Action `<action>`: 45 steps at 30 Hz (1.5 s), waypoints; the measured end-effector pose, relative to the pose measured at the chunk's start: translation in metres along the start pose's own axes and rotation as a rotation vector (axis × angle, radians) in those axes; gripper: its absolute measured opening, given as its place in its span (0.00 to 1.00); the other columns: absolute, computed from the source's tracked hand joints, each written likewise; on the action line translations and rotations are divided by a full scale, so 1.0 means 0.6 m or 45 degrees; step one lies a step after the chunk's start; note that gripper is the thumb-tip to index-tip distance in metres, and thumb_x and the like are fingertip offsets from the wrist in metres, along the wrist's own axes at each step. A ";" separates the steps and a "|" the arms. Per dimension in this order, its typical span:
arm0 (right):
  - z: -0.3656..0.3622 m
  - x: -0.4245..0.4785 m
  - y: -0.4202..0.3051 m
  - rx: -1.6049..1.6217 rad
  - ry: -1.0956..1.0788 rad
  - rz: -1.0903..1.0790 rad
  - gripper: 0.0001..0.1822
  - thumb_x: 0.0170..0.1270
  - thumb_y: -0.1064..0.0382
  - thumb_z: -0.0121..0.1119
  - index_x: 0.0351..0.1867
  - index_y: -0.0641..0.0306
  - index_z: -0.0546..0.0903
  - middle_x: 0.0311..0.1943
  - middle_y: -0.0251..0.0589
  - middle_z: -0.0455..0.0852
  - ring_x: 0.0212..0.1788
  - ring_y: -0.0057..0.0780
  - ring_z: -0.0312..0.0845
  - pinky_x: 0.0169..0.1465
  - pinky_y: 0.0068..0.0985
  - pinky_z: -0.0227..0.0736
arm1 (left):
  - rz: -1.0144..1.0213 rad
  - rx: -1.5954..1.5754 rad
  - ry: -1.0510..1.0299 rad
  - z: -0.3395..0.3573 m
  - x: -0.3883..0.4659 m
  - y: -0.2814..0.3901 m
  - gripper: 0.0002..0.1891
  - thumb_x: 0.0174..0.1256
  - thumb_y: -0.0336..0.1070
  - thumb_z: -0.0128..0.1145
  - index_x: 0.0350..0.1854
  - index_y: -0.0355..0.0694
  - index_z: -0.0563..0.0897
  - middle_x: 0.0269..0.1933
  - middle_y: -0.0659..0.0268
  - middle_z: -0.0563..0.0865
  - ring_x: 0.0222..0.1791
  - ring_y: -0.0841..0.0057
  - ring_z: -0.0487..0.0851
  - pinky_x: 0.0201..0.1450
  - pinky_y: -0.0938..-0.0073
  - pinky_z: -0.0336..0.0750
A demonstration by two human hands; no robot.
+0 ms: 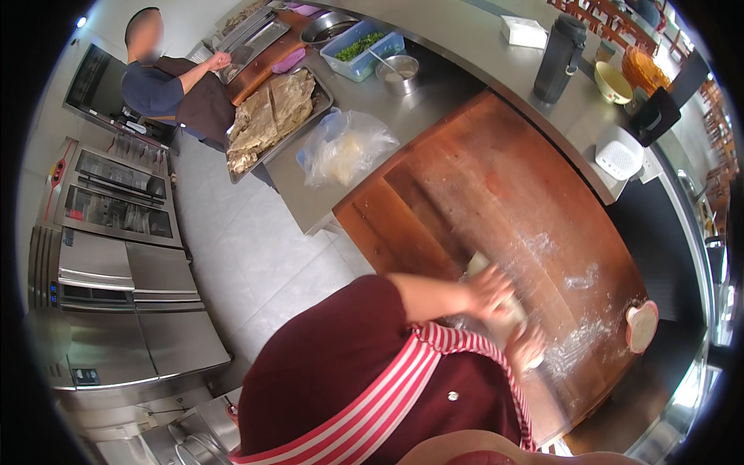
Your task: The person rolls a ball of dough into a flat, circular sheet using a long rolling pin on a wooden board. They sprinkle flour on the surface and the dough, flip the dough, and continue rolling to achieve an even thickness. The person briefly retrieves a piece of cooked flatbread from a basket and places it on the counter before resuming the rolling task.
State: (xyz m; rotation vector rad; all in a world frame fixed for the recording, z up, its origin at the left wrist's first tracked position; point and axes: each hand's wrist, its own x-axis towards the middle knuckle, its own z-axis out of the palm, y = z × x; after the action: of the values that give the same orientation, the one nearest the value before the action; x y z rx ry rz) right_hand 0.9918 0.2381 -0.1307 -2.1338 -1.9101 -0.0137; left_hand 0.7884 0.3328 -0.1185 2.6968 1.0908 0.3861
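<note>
Pale dough [510, 314] in a long roll lies on the brown wooden board [500, 180], close against my body. My left hand [491, 292] is bent over its upper part, and one end of the dough [478, 264] sticks out past the fingers. My right hand [525, 344] grips the lower part, with a bit of white dough showing under it. Both hands are somewhat blurred, so the finger positions are only partly clear. White flour [581, 343] is scattered on the board beside them.
A red-rimmed pale dish [641, 326] sits at the board's right edge. Left of the board are a plastic bag [349, 151], a tray of brown slabs [273, 116], chopped greens [360, 47] and a metal pot [398, 74]. A co-worker [174, 87] stands beyond. A black flask [559, 58] tops the counter.
</note>
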 end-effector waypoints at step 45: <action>-0.050 -0.041 0.025 0.174 -0.257 0.302 0.25 0.65 0.43 0.54 0.52 0.62 0.77 0.48 0.54 0.80 0.51 0.48 0.76 0.52 0.46 0.68 | -0.097 0.007 -0.275 -0.028 0.013 -0.010 0.18 0.70 0.54 0.48 0.40 0.46 0.82 0.37 0.58 0.84 0.39 0.59 0.82 0.41 0.55 0.74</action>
State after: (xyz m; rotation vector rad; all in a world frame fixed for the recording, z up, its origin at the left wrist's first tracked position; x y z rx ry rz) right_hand 1.0088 0.2068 -0.1097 -2.3258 -1.6889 0.3816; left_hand 0.7850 0.3440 -0.1032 2.6176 1.1271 0.0769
